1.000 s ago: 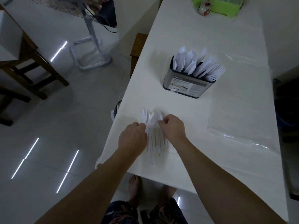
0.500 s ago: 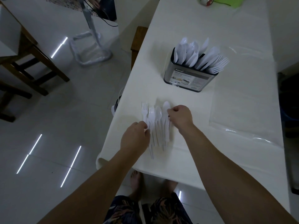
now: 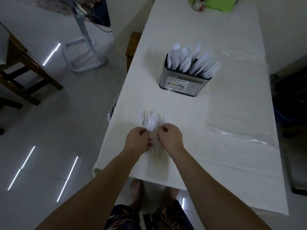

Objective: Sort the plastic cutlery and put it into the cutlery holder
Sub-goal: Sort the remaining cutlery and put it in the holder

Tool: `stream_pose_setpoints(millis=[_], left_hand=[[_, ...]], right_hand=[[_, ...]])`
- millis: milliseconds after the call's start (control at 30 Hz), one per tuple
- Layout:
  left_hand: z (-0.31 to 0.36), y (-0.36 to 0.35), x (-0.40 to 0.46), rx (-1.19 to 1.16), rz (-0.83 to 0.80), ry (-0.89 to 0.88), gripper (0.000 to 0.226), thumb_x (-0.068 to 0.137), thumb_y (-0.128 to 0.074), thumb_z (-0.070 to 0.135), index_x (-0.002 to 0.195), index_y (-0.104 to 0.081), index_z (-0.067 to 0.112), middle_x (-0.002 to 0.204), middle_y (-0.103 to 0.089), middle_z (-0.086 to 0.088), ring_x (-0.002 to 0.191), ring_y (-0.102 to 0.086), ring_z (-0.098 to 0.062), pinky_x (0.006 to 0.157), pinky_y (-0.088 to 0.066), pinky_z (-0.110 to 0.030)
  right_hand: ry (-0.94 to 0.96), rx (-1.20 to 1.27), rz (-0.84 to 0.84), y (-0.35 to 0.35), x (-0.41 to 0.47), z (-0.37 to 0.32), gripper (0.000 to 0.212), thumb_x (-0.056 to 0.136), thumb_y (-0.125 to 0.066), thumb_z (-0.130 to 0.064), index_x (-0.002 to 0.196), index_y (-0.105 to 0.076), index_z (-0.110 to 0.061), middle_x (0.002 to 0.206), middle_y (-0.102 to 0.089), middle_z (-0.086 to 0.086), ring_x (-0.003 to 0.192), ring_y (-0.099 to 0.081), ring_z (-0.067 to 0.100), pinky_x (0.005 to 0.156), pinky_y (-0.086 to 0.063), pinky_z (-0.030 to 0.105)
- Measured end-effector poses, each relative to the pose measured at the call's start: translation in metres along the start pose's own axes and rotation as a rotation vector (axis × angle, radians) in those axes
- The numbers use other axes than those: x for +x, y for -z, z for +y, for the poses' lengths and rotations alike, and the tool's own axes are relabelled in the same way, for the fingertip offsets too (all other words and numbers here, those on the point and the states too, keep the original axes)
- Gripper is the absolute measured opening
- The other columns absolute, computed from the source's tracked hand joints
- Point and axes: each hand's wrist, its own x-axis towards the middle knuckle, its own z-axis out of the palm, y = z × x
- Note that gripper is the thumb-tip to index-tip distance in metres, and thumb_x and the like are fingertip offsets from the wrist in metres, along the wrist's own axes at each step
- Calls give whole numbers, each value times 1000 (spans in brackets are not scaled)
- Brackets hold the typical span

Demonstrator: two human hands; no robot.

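Both hands work at the near edge of the table [image 3: 191, 37], which is covered with a white cloth. From the head camera, the left hand [image 3: 137, 141] has its fingers curled in around the handles of a small bundle of loose cutlery [image 3: 148, 122], gripping it from the left side. Its thumb lies near the bowl of a white plastic spoon [image 3: 150, 124] that sticks out past the knuckles. A white fork [image 3: 140, 116] lies just left of that spoon, tines pointing away from the person. The right hand [image 3: 171, 138] sits close on the other side of the bundle with its fingers bent inward; motion blur hides the fingertips, so I cannot tell whether they pinch a piece or only touch the pile. Farther up the table, well apart from the hands, stands the cutlery holder [image 3: 184, 82], a metal tub with a printed label. Spoons fill its left part and forks lean out to the right. A clear plastic sheet [image 3: 240, 100] lies flat to the right of the holder. At the far end of the table sits a green container [image 3: 219, 4].
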Motion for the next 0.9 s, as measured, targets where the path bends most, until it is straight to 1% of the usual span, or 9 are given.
stream_pose_setpoints(millis=[100,200,300,433,567,667,767,833,900], left_hand=[[-6,8,1,-102,101,48,17,100,-49,17,112,-60,11,88,-69,-11,64,-69,-18,57,-53,-28],[-8,12,3,-139,130,69,19,100,-47,18,109,-61,9,88,-70,-11,67,-69,-18,57,-52,-26],[-8,11,5,-153,141,77,20,99,-46,15,105,-62,5,86,-69,-12,63,-66,-16,54,-49,-24],[-5,7,3,-152,142,49,23,95,-52,19,93,-65,1,81,-68,-13,61,-62,-16,60,-52,-30],[-3,6,3,-139,45,30,38,92,-62,35,88,-67,-2,73,-66,-10,61,-59,-18,59,-50,-31],[-4,10,3,-97,23,18,36,93,-61,33,88,-69,-2,72,-68,-11,58,-58,-18,54,-48,-28],[-8,20,7,-156,104,59,31,99,-53,33,91,-67,6,79,-71,-5,64,-62,-17,57,-48,-28],[-10,25,12,-244,130,105,31,100,-50,31,91,-63,4,74,-66,-8,62,-62,-19,56,-48,-31],[-13,30,15,-291,141,140,31,100,-48,31,89,-60,4,69,-60,-9,59,-60,-22,58,-47,-34]], right_hand=[[87,-308,36,-8,-7,8,13,88,-57,-24,85,-68,-17,79,-67,-4,72,-59,13,63,-43,24],[69,-406,28,-13,-8,9,16,86,-58,-25,75,-66,-17,67,-63,-3,62,-59,15,52,-41,23],[7,-345,5,-12,-7,6,26,80,-57,-24,55,-52,-17,48,-46,-5,44,-47,13,42,-30,21],[-13,-135,37,-3,-11,5,35,82,-58,-25,50,-45,-18,44,-43,-5,41,-42,12,46,-35,24],[-2,48,-110,-10,-28,-2,25,86,-62,-29,63,-67,-19,60,-66,-3,58,-63,16,61,-55,32],[21,69,-185,-17,-35,-3,21,88,-60,-30,77,-74,-20,71,-72,-1,68,-69,18,67,-59,35],[91,-188,-16,-16,-35,3,17,91,-58,-32,89,-69,-20,79,-67,-10,71,-61,8,65,-48,25],[76,-311,86,-13,-33,8,16,91,-58,-37,96,-63,-22,85,-63,-9,74,-59,10,62,-46,24],[40,-351,98,-16,-33,11,20,90,-58,-42,97,-61,-23,89,-62,-8,76,-59,12,61,-46,26]])
